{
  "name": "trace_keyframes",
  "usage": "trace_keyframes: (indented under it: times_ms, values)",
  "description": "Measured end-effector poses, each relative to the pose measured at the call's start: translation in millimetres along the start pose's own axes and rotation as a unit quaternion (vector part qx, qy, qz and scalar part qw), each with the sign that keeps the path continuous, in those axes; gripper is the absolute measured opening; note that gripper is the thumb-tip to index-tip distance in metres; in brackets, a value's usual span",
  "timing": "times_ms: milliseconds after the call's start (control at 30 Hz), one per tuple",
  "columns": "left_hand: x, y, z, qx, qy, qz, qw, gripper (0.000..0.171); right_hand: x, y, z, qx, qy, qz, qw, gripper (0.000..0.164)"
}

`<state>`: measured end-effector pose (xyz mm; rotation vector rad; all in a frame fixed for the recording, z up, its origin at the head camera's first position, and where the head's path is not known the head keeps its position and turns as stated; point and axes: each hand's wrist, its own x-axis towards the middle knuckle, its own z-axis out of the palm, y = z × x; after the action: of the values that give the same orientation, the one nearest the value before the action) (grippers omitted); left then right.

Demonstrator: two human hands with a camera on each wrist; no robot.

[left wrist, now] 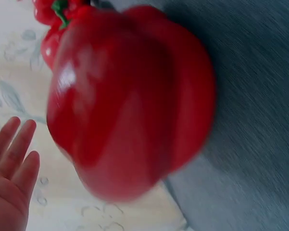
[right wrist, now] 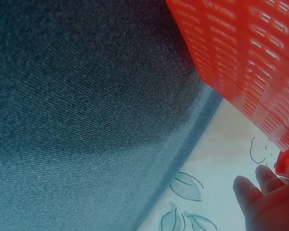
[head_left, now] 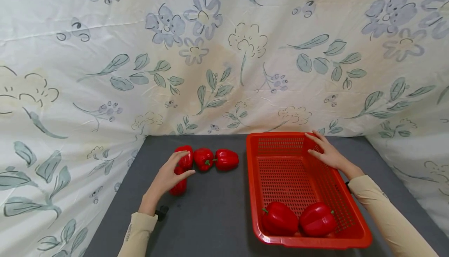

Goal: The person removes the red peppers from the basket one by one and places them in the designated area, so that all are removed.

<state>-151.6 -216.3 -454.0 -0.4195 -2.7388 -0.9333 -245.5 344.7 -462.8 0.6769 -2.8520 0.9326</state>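
Note:
My left hand (head_left: 170, 175) hovers with fingers and thumb spread beside several red bell peppers on the left. The nearest bell pepper (head_left: 178, 188) is partly hidden behind this hand. A large bell pepper (left wrist: 130, 101) fills the left wrist view, apart from the left fingers (left wrist: 12, 149). Two more peppers, a green-stemmed one (head_left: 203, 159) and one on its side (head_left: 226, 160), lie in line to the right. At the far right corner of a red plastic basket (head_left: 250, 186), my right hand (head_left: 329, 153) lies over the rim, its fingers extended. Whether it presses the rim I cannot tell.
Inside the basket, at its near end, lie two bell peppers, the left one (head_left: 280, 218) and the right one (head_left: 317, 219). Everything stands on a dark grey tabletop (head_left: 210, 218). Behind it hangs a floral cloth (head_left: 224, 62), which also borders both sides.

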Motion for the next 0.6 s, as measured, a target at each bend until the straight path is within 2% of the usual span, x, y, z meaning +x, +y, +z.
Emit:
trace_keyframes:
  times_ms: [100,333,600]
  values:
    - [5.5,8.3,6.0,-0.003,-0.006,0.004,1.0,0.072,0,1,0,0.002,0.001,-0.001,1.0,0.063]
    - [20.1,27.7,19.0,-0.016,-0.026,0.04,0.9987,0.07,0,2,1,0.01,0.002,-0.003,1.0,0.063]
    - [33.2,43.5,36.4,-0.021,-0.047,0.05,0.9974,0.07,0,1,0,0.008,0.002,0.003,1.0,0.063]
